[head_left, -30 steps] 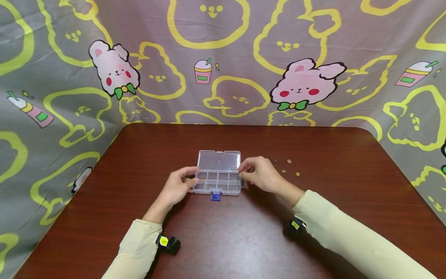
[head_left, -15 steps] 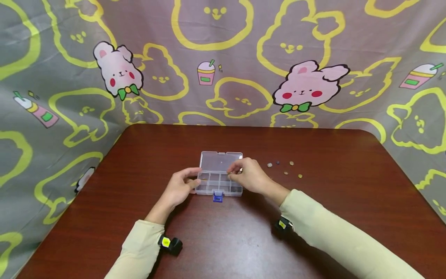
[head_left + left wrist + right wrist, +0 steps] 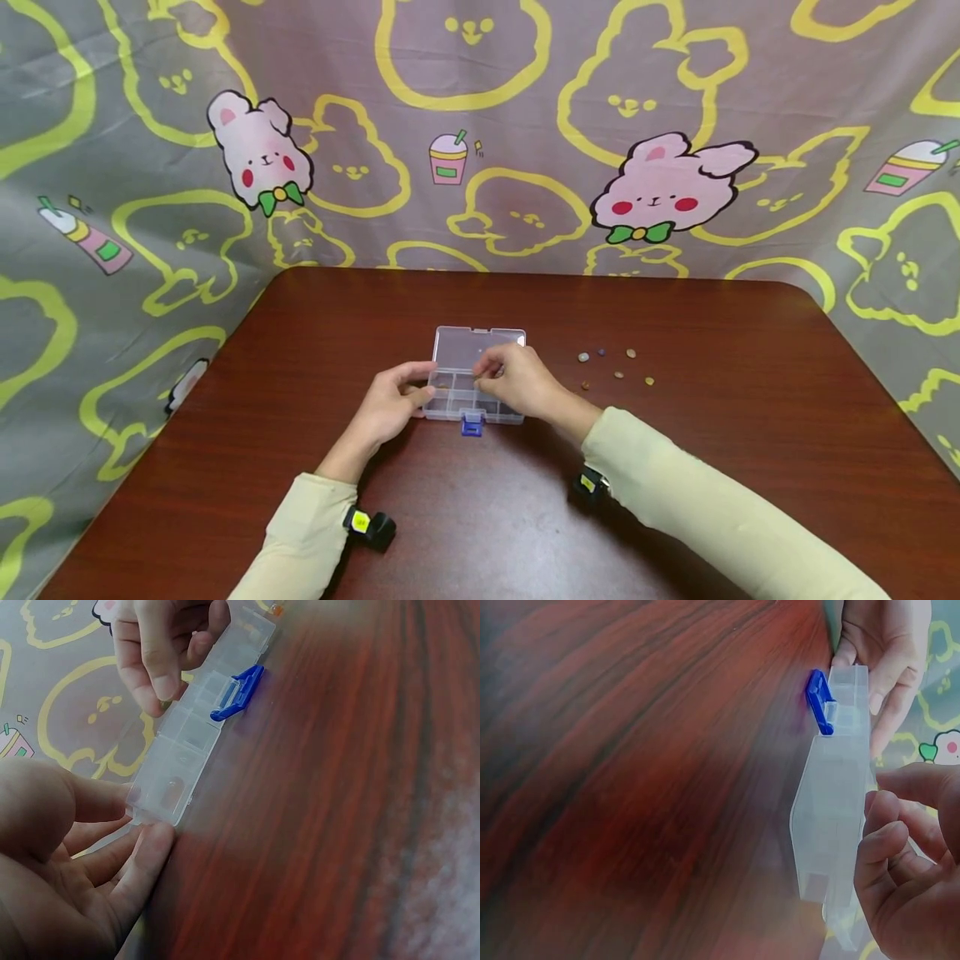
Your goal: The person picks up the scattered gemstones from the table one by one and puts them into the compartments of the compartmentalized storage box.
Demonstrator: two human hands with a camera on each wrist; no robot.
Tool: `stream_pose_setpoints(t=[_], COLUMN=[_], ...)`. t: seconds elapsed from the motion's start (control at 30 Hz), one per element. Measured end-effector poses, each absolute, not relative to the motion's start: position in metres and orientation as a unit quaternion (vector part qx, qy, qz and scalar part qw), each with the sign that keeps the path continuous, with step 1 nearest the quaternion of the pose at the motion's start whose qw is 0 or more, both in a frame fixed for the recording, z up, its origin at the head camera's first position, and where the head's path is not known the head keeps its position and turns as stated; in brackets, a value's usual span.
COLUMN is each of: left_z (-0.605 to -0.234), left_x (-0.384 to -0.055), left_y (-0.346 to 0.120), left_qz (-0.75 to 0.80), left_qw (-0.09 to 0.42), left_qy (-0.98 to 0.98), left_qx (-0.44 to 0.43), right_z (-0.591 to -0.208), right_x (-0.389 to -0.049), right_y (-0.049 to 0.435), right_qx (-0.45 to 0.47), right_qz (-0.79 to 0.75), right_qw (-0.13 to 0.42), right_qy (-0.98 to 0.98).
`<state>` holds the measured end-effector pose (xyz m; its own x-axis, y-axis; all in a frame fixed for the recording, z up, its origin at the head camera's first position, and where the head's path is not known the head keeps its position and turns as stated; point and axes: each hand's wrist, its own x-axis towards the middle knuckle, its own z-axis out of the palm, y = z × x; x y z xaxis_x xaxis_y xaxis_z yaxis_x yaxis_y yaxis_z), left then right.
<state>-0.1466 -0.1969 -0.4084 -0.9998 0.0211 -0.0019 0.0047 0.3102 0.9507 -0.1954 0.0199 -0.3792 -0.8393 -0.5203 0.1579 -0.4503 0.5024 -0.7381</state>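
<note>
A clear plastic compartment box [image 3: 462, 407] with a blue latch [image 3: 472, 426] sits on the table, its transparent lid [image 3: 454, 343] raised at the back. My left hand [image 3: 387, 406] grips the box's left end, thumb at the front and index finger along the rear corner. Over the middle compartments, my right hand [image 3: 517, 382] pinches a small stone, mostly hidden by thumb and forefinger. A small orange-brown piece [image 3: 442, 386] lies in the back left compartment. The right wrist view shows the right fingers [image 3: 885, 832] close to the box's open side.
Right of the box, several small stones lie scattered on the brown table [image 3: 720, 467]: a white one [image 3: 583, 357], a purple one [image 3: 601, 352], an orange-brown one [image 3: 585, 386] and a yellow one [image 3: 649, 381] among them. A patterned curtain [image 3: 517, 125] hangs behind.
My right hand has moved left from the box's right end to over its middle compartments, uncovering stones on the table. My left hand keeps its grip on the box.
</note>
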Motion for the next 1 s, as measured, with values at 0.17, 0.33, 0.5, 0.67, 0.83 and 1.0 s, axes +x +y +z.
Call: stream_pose_setpoints(t=[0.17,0.33,0.5,0.67,0.83,1.0], left_z=[-0.411,-0.413,-0.410,-0.409,-0.408,-0.409], left_x=[-0.147,-0.147,-0.147,-0.146,-0.145,-0.147], left_y=[-0.197,-0.198,-0.198,-0.198,-0.197,-0.198], left_qz=[0.589,0.588,0.590,0.593,0.592,0.594], left_qw=[0.008,0.009,0.006,0.007,0.011,0.009], left_qy=[0.808,0.809,0.807,0.805,0.805,0.804], left_qx=[0.006,0.006,0.009,0.012,0.014,0.014], right_z=[-0.380,-0.380,-0.379,-0.380,-0.380,-0.379], right_x=[-0.196,-0.196,-0.196,-0.196,-0.196,-0.196], right_y=[0.016,0.012,0.009,0.006,0.004,0.004], right_qx=[-0.289,-0.290,-0.287,-0.284,-0.277,-0.278], right_qz=[-0.412,-0.416,-0.417,-0.412,-0.411,-0.407], right_qw=[0.039,0.041,0.044,0.051,0.051,0.043], right_qy=[0.863,0.861,0.861,0.864,0.867,0.869])
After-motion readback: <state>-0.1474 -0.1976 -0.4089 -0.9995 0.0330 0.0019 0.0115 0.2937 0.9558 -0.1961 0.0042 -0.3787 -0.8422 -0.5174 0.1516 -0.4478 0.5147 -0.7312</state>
